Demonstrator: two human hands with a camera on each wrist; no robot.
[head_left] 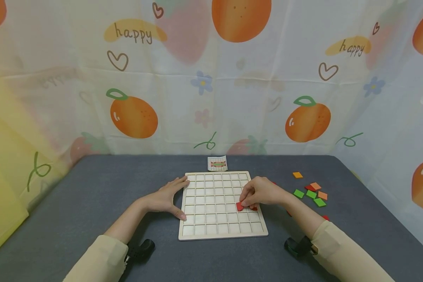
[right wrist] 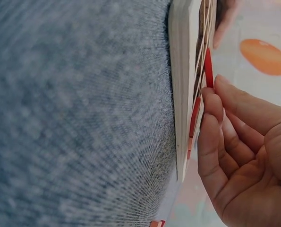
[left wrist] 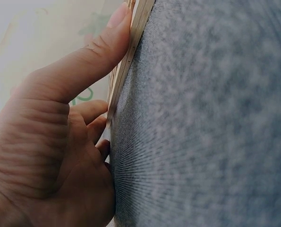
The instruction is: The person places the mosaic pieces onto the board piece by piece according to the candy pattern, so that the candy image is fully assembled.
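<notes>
A pale wooden grid board (head_left: 218, 236) with square cells lies flat on the dark table. My right hand (head_left: 262, 191) pinches a red square tile (head_left: 239, 206) by thumb and fingertip over the right part of the grid. In the right wrist view this red tile (right wrist: 208, 68) stands tilted at the cells. Another red tile (head_left: 253, 208) lies in the board beside it, partly covered by my fingers. My left hand (head_left: 163, 197) spreads along the board's left edge, thumb low and fingers higher up. The left wrist view shows its thumb (left wrist: 95, 59) resting against the wooden rim.
To the right of the board lie several loose tiles: green ones (head_left: 298, 194), an orange one (head_left: 297, 175), light orange ones (head_left: 322, 195) and red ones, some partly behind the right arm. A small printed card (head_left: 217, 164) sits behind the board. A fruit-print curtain (head_left: 232, 98) hangs at the table's back.
</notes>
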